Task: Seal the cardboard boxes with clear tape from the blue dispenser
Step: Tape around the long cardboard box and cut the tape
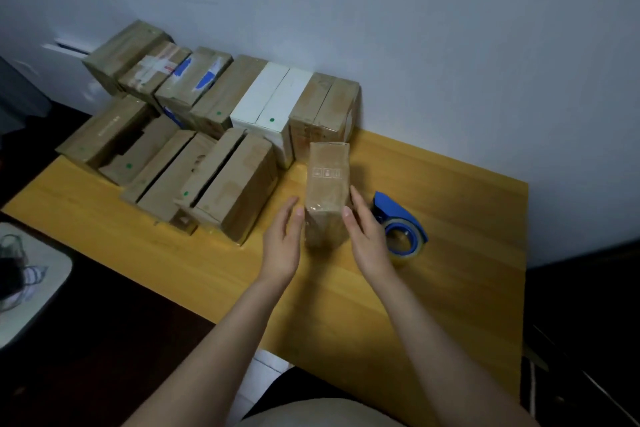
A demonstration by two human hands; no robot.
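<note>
Hands [282, 241] [367, 237] flat against box [327, 177]

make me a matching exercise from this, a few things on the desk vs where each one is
Things:
1. blue tape dispenser
2. white box
3. small cardboard box

Places:
A. back row, against the wall
B. between the left hand and the right hand
C. on the table, just right of the right hand

Pairs: 1-C, 2-A, 3-B
</note>
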